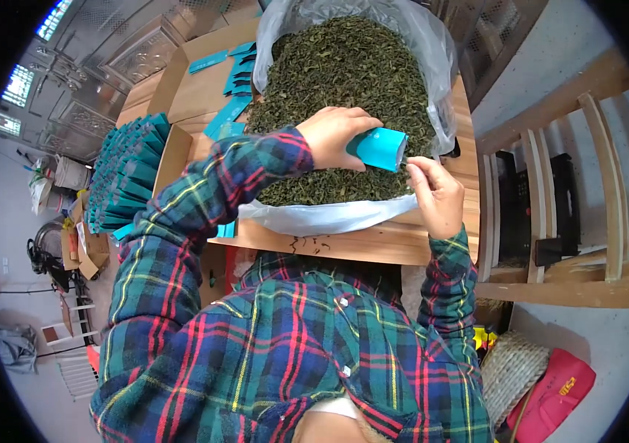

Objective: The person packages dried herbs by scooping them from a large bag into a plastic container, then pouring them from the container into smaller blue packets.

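Observation:
My left hand (340, 137) is closed around a small teal packet (382, 150), holding it tilted on its side above the tea leaves. The packet's open mouth faces right. At that mouth, my right hand (436, 193) has thumb and forefinger pinched together; a small dark bit shows by the fingertips, too small to name. Beneath both hands lies a large heap of dried green tea leaves (344, 70) in a clear plastic bag (329, 218) with its rim spread wide.
Left of the heap, flat teal packets (227, 114) lie by an open cardboard box (189, 55). Many upright teal packets (128, 170) are packed together at the far left. The wooden table (373, 249) has loose leaf bits near its front edge. A wooden rack (540, 192) stands right.

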`<state>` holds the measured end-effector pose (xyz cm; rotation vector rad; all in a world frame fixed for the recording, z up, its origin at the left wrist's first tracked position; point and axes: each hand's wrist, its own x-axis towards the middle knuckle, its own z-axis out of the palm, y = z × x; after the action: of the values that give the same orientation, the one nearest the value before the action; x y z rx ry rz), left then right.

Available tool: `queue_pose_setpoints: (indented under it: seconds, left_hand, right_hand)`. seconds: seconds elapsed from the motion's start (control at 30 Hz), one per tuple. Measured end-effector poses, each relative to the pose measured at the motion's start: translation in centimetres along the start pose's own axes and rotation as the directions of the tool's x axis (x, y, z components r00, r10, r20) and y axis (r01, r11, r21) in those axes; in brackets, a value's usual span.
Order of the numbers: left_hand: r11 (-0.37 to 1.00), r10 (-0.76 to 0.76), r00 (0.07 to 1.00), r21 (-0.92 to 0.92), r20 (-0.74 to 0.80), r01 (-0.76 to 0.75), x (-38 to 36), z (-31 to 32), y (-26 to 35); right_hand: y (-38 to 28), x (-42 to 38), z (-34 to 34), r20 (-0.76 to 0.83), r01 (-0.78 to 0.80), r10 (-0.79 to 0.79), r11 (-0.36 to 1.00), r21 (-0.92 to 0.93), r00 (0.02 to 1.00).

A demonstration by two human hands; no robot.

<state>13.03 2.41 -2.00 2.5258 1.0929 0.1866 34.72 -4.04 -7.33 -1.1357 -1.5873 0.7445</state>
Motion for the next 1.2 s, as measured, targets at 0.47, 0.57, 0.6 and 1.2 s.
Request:
queue_pose_setpoints:
  seconds: [0.47, 0.57, 0.6, 1.2]
  left_hand:
    - [0.857, -0.499, 0.702, -0.411, -0.507, 0.312, -10.8, 2.9, 3.0]
    - [0.853, -0.503, 0.667, -0.439, -0.549, 0.282, -11.1, 3.6, 3.0]
    - [0.852, -0.503, 0.65, -0.452, -0.57, 0.263, -11.3, 3.8, 3.0]
    - [0.832, -0.498, 0.667, -0.523, -0.554, 0.187, -10.9, 1.0, -1.5]
  right_hand:
    - [-1.2, 2.7, -1.4, 0.305, -0.201, 0.136, 0.961, 0.192, 0.943]
    - [-0.2, 4.5, -0.1, 0.314, -0.21, 0.176, 0.975, 0.077, 0.933]
    - [0.1, 5.3, 0.6, 0.317, -0.215, 0.197, 0.976, 0.022, 0.928]
    - [-2.1, 10.3, 4.0, 0.129, 0.331, -0.309, 0.919, -0.216, 0.942]
